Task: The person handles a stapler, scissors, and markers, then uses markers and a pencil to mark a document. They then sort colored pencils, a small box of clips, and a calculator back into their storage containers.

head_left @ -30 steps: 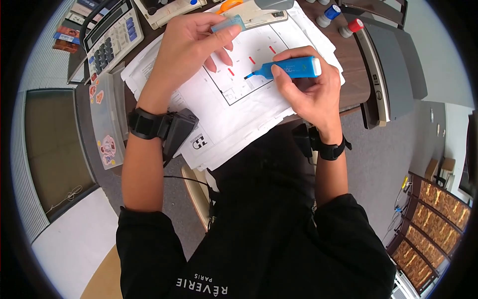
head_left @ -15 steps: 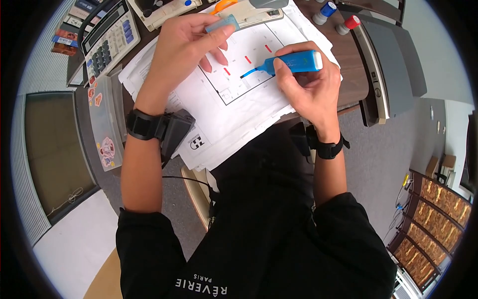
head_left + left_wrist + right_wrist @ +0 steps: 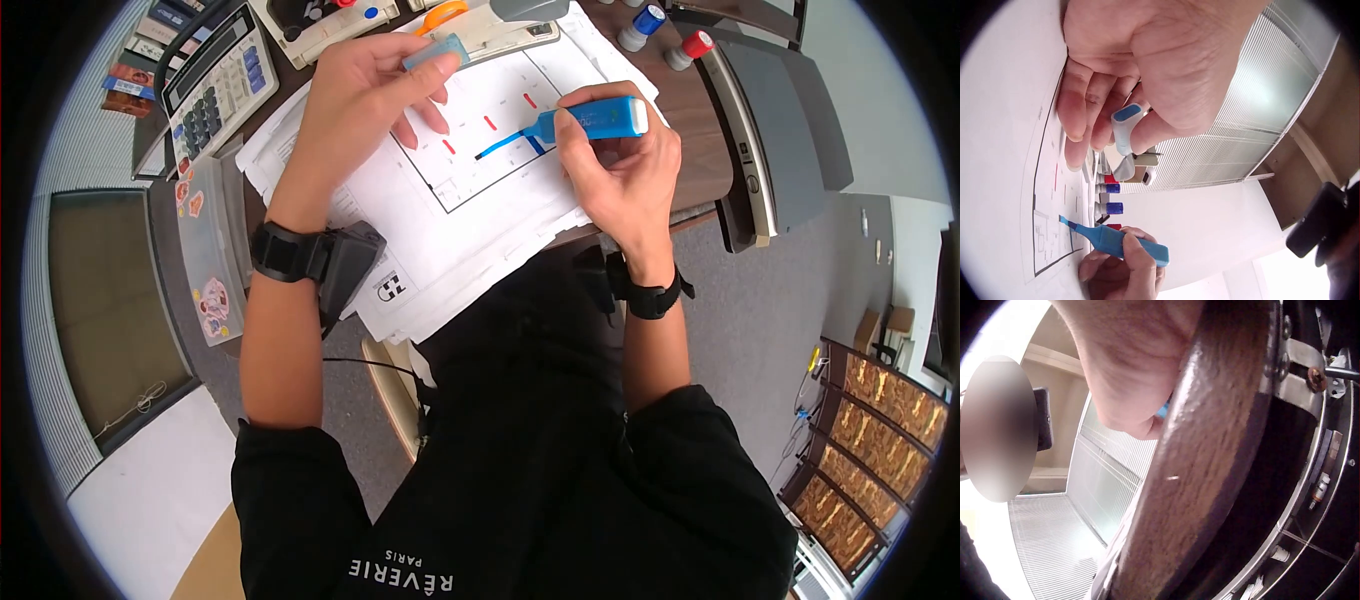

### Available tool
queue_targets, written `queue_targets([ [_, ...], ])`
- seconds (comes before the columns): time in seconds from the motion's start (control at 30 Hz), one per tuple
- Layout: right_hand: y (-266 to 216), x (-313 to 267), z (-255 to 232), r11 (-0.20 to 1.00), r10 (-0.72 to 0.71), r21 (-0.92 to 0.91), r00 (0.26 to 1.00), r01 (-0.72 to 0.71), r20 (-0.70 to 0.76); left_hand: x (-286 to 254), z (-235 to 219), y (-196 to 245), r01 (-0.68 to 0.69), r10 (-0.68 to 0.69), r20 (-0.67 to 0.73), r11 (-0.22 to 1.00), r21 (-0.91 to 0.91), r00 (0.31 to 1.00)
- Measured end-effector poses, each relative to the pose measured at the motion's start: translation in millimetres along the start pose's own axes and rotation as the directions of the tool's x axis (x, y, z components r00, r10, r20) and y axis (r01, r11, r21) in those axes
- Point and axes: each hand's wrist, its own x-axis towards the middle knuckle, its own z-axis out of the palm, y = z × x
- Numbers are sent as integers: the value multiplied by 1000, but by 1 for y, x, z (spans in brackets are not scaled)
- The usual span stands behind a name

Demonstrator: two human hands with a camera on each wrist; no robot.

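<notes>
The right hand (image 3: 630, 180) grips a blue highlighter (image 3: 600, 119), whose tip meets the printed plan sheet (image 3: 470, 235) at the lower end of a blue stroke. Short red marks lie above that stroke. Between thumb and fingers the left hand (image 3: 365, 110) pinches a light-blue cap (image 3: 436, 52) over the sheet's upper left. In the left wrist view the cap (image 3: 1124, 128) shows its hollow end, and the highlighter (image 3: 1116, 242) is in the right hand (image 3: 1125, 275). The right wrist view shows only part of the right hand (image 3: 1129, 369), its fingertips hidden behind the table edge.
A calculator (image 3: 215, 92) stands at the upper left, above a clear stickered case (image 3: 210, 240). Blue-topped (image 3: 642, 28) and red-topped (image 3: 690, 49) stamps stand at the upper right, beside a grey machine (image 3: 780, 130). Orange scissor handles (image 3: 441, 14) lie at the top.
The highlighter has moved slightly left in view with the right hand, and a second blue mark is now visible beneath it. The left hand still pinches the cap; the whole view has shifted a little.
</notes>
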Motion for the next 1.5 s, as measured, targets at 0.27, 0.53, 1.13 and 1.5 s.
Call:
queue_targets([
  [0.27, 0, 0, 0, 999, 25, 28, 999, -24, -39, 0, 1, -1, -2, 2, -6, 1000, -2, 1000],
  [0.53, 4, -3, -4, 971, 54, 233, 998, -47, -23, -1, 2, 2, -4, 4, 5, 1000, -6, 1000],
  [1.13, 0, -3, -6, 982, -24, 188, 968, -24, 249, -1, 1, -1, -48, 48, -1, 999, 8, 999],
  [1.5, -1, -2, -5, 990, -57, 139, 965, 21, 257, 0, -1, -1, -40, 40, 21, 999, 0, 999],
])
